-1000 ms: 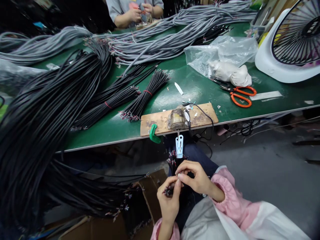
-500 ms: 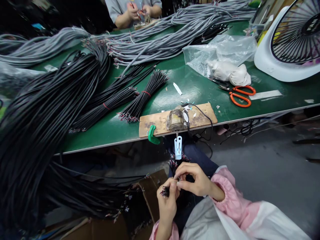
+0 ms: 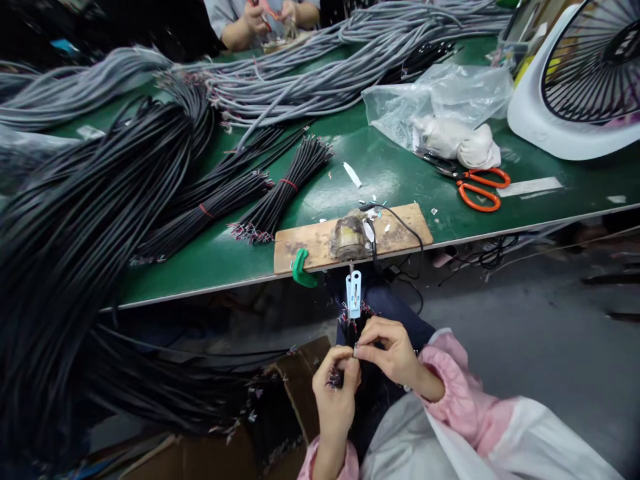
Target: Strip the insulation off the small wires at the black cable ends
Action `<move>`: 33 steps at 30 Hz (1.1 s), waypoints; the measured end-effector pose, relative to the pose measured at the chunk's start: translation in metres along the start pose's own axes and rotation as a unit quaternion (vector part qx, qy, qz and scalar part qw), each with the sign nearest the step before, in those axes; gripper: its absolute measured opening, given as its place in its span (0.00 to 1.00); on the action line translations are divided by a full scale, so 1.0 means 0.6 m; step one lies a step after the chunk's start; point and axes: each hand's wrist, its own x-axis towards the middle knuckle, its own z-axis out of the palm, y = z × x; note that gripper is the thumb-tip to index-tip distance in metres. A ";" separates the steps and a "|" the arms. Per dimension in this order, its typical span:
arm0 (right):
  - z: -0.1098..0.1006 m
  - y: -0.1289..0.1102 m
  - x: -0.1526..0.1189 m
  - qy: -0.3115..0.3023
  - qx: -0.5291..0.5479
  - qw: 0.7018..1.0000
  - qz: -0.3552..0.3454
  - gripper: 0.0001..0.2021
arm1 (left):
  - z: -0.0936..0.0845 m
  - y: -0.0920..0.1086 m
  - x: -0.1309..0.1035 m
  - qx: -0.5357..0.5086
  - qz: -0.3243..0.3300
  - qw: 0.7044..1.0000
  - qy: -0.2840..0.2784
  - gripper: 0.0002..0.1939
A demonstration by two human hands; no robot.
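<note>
Black cables (image 3: pixel 335 379) sit bunched over the person's lap, the left hand's (image 3: pixel 334 403) grip curled around them; the right hand (image 3: pixel 393 350) pinches a thin wire end (image 3: pixel 355 349), its details too small to make out. Just beyond, a light-blue clothes peg (image 3: pixel 354 297) is on the shaft of a cylindrical motor (image 3: pixel 350 239), mounted on a wooden board (image 3: pixel 300 243). Beside the motor, a green clamp (image 3: pixel 302 270) grips board and table (image 3: pixel 390 181). Orange-handled scissors (image 3: pixel 481 199) lie to the right.

A bare left hand (image 3: pixel 336 399) grips thin black cables (image 3: pixel 335 379) beside a bare right hand (image 3: pixel 393 350), below a light-blue plastic clip (image 3: pixel 354 305).
</note>
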 end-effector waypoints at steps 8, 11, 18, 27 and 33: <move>-0.005 -0.009 0.001 -0.058 0.033 0.997 0.035 0.10 | -0.004 0.012 0.000 0.022 0.052 0.997 -0.052 0.18; -0.008 -0.016 0.002 -0.069 0.000 0.998 0.003 0.08 | -0.001 0.024 -0.003 0.024 0.037 0.998 -0.051 0.21; -0.002 -0.015 -0.001 -0.065 0.034 0.997 0.014 0.13 | 0.006 0.035 -0.006 -0.021 -0.032 0.999 -0.039 0.27; 0.010 0.003 0.026 -0.088 0.136 0.976 0.148 0.18 | 0.005 0.055 0.005 0.032 0.104 0.989 -0.100 0.24; 0.029 0.021 0.042 -0.138 0.120 0.968 0.172 0.21 | 0.005 0.069 0.021 0.076 0.243 0.961 -0.109 0.11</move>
